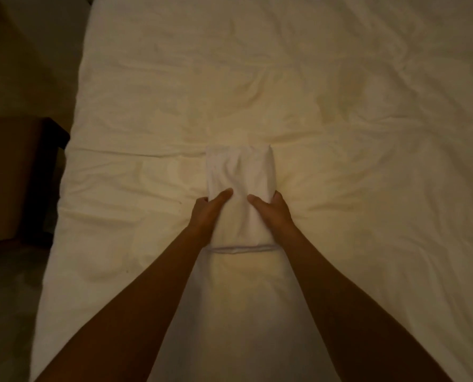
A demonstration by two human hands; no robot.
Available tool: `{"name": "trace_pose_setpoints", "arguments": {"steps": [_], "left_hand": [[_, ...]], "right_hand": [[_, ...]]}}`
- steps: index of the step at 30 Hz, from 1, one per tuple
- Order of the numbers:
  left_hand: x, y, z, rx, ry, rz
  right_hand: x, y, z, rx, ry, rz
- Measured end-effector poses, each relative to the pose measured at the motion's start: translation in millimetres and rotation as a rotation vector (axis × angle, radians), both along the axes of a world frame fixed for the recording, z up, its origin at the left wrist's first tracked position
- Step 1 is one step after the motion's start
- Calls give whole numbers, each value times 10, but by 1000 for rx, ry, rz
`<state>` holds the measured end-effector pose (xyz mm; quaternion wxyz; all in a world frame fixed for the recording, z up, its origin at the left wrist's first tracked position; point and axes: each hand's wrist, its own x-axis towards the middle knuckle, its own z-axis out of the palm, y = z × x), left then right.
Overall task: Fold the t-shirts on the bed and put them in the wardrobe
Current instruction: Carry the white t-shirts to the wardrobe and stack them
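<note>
Folded white t-shirt (239, 188): lies mid-bed (340, 133). Left hand (209, 213): grips its left edge, thumb on top, fingers curled under. Right hand (271, 212): grips its right edge likewise. Both forearms extended forward.

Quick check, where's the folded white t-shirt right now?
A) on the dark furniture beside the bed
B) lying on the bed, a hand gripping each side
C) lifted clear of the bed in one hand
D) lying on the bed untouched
B: the folded white t-shirt lies on the bed, with the left hand and right hand gripping its near sides, thumbs on top.
</note>
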<state>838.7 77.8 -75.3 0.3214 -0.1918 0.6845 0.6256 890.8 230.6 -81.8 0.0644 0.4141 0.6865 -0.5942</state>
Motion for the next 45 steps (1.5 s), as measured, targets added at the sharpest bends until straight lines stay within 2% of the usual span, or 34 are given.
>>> {"name": "trace_pose_setpoints", "arguments": {"steps": [4,8,13,18,27,36,45], "left_hand": [[65,-52,139,69,-53,-33],[456,16,565,67,-6,-92],[1280,385,1352,33,117,-257],[2347,955,2098,60,165,-425],[4935,2351,3269,122,253,-712],[7294,3737,3797,249,249,-1042],[8950,5413,3902,348,218,-1447]], "right_hand": [[137,31,187,-273,43,-120],[617,80,651,-301,95,-189],[1669,337,1447,-278,194,-319],[2931,728,2183,-248,291,-464],[5865,1700,3294,-175,371,-786],[8427,2581,3877,-110,434,-1115],[10069,3513,4009,51,423,-1542]]}}
